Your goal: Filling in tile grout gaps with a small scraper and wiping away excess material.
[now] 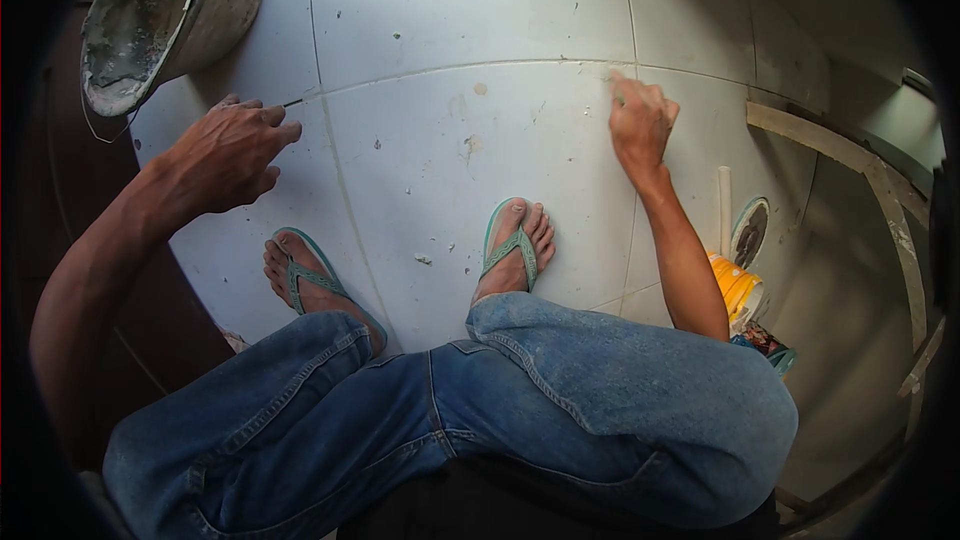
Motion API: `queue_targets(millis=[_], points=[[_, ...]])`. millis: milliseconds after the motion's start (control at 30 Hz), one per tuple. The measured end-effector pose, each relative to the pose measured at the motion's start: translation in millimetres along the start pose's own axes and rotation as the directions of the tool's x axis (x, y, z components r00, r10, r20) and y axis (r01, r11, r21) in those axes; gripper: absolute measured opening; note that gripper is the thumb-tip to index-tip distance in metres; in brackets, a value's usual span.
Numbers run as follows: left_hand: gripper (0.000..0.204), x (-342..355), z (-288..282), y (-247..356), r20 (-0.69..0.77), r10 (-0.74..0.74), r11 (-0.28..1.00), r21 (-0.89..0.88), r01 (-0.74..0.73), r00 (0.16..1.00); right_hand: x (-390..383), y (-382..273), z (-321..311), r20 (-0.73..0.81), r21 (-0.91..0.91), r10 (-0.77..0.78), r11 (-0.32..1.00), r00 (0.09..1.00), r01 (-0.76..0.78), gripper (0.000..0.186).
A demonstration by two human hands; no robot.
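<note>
My left hand (230, 150) is closed on a thin dark tool (293, 103), whose tip points right, beside the bucket. My right hand (640, 125) is bent at a joint between white floor tiles (470, 100), its index fingertip at the grout line and the other fingers curled. It is slightly blurred, and I cannot make out whether it holds anything. A grimy bucket (160, 20) with a wire handle sits tilted in view at the upper left, above my left hand.
My sandalled feet (515, 245) are between my hands. At the right are a pale tube (724, 200), a round object with a dark centre (750, 232), a yellow container (733, 285) and long pale strips (800, 120). A dark brown surface (80, 240) borders the tiles at the left.
</note>
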State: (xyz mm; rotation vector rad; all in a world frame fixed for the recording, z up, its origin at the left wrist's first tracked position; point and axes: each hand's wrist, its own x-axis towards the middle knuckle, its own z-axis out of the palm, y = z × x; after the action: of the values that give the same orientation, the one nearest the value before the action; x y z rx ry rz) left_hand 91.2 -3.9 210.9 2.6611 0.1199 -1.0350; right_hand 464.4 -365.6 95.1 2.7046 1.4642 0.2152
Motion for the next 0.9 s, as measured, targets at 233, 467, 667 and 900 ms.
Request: queue_targets(millis=[233, 467, 667, 900], points=[[0.044, 8.8, 5.4, 2.3, 0.077, 0.025, 0.999, 0.032, -0.027, 0.997, 21.1, -19.7, 9.2, 0.069, 0.16, 0.092, 0.982, 0.993, -0.102, 0.02], [0.035, 3.8, 1.8, -1.5, -0.034, 0.042, 0.999, 0.029, -0.041, 0.999, 30.6, 12.0, -20.8, 0.239, 0.19, 0.511, 0.809, 0.825, -0.556, 0.044], [0.031, 5.9, 6.1, -1.4, 0.014, 0.015, 0.999, 0.029, -0.015, 1.0, -20.1, 60.8, 31.1, 0.611, 0.666, 0.722, -0.249, 0.323, -0.703, 0.026], [0.033, 16.2, -11.2, 5.5, 0.023, 0.031, 0.999, 0.029, -0.032, 0.999, 22.0, 4.1, 6.3, 0.595, 0.725, 0.668, -0.207, 0.447, -0.657, 0.03]])
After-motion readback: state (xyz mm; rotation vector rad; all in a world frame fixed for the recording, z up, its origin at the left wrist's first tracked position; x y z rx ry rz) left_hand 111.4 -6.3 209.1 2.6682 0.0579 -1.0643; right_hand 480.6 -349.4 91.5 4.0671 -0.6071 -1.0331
